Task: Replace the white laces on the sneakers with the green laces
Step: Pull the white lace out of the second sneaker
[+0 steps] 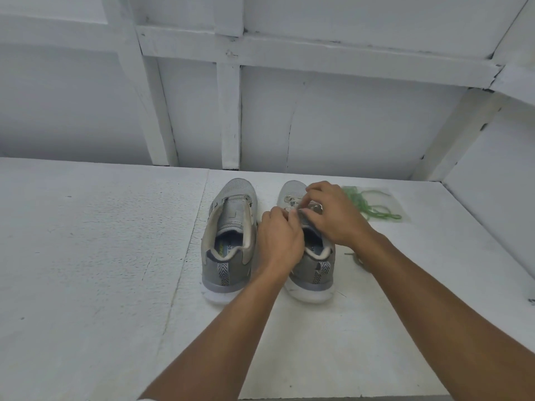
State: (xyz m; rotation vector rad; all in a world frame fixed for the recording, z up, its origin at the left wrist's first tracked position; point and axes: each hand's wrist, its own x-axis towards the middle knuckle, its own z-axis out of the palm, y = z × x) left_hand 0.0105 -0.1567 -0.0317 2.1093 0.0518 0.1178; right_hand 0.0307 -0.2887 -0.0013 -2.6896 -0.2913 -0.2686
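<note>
At centre on a white table, the right sneaker, heel toward the camera, white lace still threaded through its front eyelets. Just left of it, almost touching, the left sneaker, lace-free, tongue laid open. Beyond it to the right, near the toe, green laces in a loose tangle on an apparently clear plastic sleeve. Right of its heel, a loose dull lace flat on the table. Behind its toe, a white panelled wall. Both forearms stretched in from the near edge, crossing over the heel and hiding most of the tongue and collar. Above the mouth of the shoe, the left hand, fingers curled tight; over the midfoot, the right hand, fingers bent down and closed. Fingertips of both meeting at the white lace, pinching it; exact hold hidden beneath the knuckles.
</note>
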